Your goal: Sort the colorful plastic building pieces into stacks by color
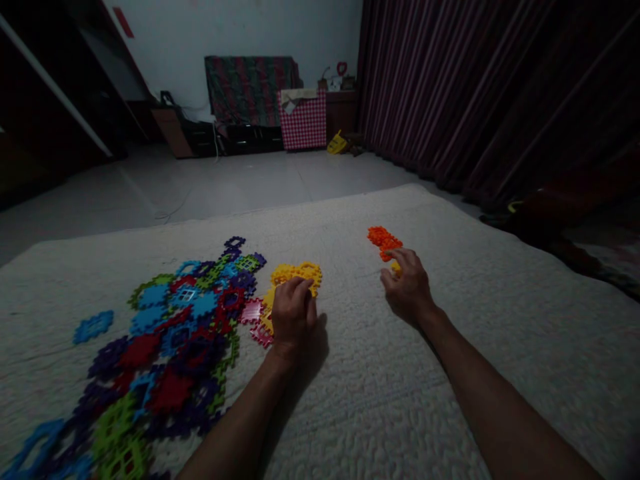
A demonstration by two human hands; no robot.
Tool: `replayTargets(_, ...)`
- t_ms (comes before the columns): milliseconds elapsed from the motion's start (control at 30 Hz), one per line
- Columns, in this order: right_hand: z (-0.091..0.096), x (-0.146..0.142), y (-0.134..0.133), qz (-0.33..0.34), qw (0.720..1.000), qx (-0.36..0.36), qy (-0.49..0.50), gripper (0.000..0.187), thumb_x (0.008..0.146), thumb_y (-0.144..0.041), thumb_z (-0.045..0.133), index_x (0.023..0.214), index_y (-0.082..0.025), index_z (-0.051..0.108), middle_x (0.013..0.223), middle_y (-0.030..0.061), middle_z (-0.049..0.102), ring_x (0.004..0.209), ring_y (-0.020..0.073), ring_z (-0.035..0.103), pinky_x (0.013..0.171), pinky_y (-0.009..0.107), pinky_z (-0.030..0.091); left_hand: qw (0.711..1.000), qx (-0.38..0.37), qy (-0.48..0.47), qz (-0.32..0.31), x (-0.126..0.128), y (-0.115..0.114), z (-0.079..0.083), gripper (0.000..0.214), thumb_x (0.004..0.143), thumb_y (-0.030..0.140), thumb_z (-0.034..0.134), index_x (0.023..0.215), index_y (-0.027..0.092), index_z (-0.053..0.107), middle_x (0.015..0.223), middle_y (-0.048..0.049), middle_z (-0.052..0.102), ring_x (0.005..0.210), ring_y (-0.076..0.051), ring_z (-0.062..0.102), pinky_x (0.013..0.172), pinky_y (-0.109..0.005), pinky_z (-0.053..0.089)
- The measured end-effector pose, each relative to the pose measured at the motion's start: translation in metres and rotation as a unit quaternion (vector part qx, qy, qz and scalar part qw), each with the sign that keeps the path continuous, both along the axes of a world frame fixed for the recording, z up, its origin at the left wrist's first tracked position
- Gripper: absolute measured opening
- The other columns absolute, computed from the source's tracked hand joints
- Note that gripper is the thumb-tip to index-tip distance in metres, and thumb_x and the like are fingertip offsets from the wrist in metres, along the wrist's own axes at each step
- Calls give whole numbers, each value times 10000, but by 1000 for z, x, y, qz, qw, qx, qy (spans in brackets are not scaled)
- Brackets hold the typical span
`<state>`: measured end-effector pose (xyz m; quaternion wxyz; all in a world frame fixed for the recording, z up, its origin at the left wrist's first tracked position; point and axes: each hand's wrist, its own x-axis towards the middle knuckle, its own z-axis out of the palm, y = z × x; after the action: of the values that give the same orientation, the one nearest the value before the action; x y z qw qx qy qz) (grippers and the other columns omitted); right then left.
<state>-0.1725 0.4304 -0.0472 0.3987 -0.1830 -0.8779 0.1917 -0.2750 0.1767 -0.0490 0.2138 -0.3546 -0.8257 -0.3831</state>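
Pink checkered box (302, 120) near a striped curtain (475, 87).

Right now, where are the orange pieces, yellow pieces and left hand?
orange pieces (383, 241), head view, cluster's middle.
yellow pieces (300, 272), head view, upper edge past the fingers.
left hand (293, 310), head view, back of the hand.

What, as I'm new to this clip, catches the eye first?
A bright heap of interlocking plastic tiles, blue, purple, red and green, sprawls over the pale quilt at left. The left hand curls over yellow tiles; the right hand touches orange tiles.
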Motion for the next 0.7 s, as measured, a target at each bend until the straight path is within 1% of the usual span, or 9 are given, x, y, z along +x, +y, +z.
replayTargets(100,0,-16,-37,131,988,-73,-23,419,796,-225,548,1211,-206,603,1304,137,572,1202,281,565,942,459,545,997,-6,-9,78,-19,-8,1,347,850,176,483,1167,184,624,1262,-143,613,1199,-295,551,1061,-488,426)
replayTargets(167,-3,-31,-57,204,973,-94,-62,496,779,-261,583,1270,-201,572,1395,152,522,1286,284,519,987,463,524,993,-36,-31,107,-30,-14,0,376,858,197,491,1218,169,594,1315,-163,580,1251,-317,517,1082,-511,404)
replayTargets(233,-6,-50,-72,250,958,-99,-98,565,778,-310,618,1325,-194,538,1449,162,482,1352,287,466,1053,476,475,989,-83,-56,110,-36,-19,-2,391,875,220,483,1248,141,568,1276,-185,594,1213,-322,536,1057,-510,419)
replayTargets(333,-5,-84,-88,269,948,-97,-142,632,781,-348,639,1377,-190,502,1464,165,473,1386,288,431,1118,490,402,981,-143,-78,102,-40,-24,-4,377,902,236,458,1253,135,551,1168,-170,638,1123,-296,577,1011,-468,449)
replayTargets(400,-4,-103,-96,261,945,-84,-177,690,752,-323,652,1404,-176,481,1475,176,465,1390,307,421,1135,516,364,980,-153,-81,97,-40,-24,-5,353,914,232,447,1242,157,555,1137,-145,650,1095,-274,588,999,-442,457)
replayTargets(467,-2,-115,-103,258,941,-62,-207,695,731,-290,647,1397,-168,492,1460,176,489,1364,317,443,1124,538,360,983,-141,-79,83,-40,-22,-5,338,918,215,437,1228,170,563,1119,-129,656,1073,-258,600,993,-426,465)
replayTargets(567,-1,-113,-105,281,936,-34,-208,561,744,-247,618,1299,-174,581,1358,150,584,1281,290,520,1101,509,395,989,-111,-78,52,-36,-17,-6,320,900,187,455,1190,181,590,1091,-119,657,1054,-248,612,982,-408,477)
replayTargets(633,-1,-101,-100,299,935,-33,-187,485,756,-237,612,1236,-167,624,1309,148,614,1247,271,550,1088,473,421,991,-99,-84,34,-31,-13,-5,295,882,184,491,1149,192,617,1090,-117,654,1047,-246,617,957,-391,489)
replayTargets(700,0,-85,-91,313,935,-42,-161,454,754,-232,615,1201,-162,646,1303,154,617,1239,263,563,1076,455,441,992,-89,-92,15,-27,-10,-4,259,868,183,523,1095,203,647,1100,-112,654,1035,-241,624,929,-373,500)
